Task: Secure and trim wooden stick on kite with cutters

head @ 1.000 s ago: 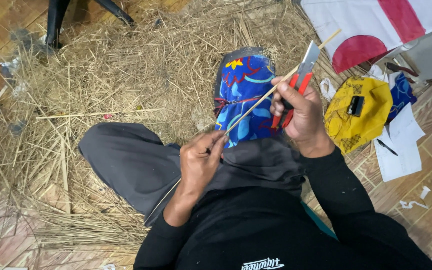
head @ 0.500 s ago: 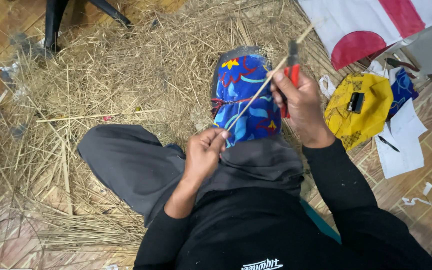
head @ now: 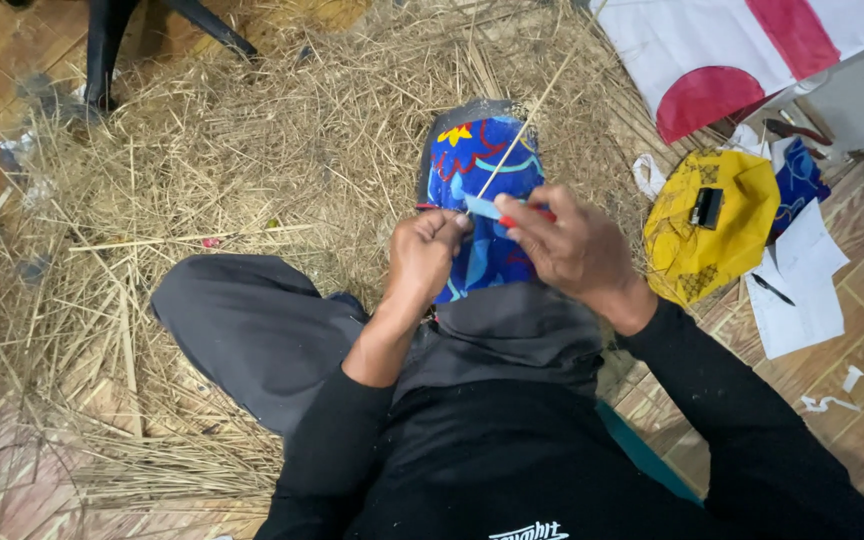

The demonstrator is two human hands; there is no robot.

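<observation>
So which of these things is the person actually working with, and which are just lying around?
In use: thin stick, red-handled knife, left hand, right hand, blue patterned cloth on the knee.
Lying about: straw, yellow cloth, white papers, pen.

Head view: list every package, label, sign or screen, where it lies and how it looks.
Yellow bag: on the floor at right, crumpled, yellow with dark print.
Small black box: on the yellow bag, rectangular.
White sheets: floor beyond the bag, a black pen on them.
White logo: on the black shirt, bottom edge.
Screens: none.
</observation>
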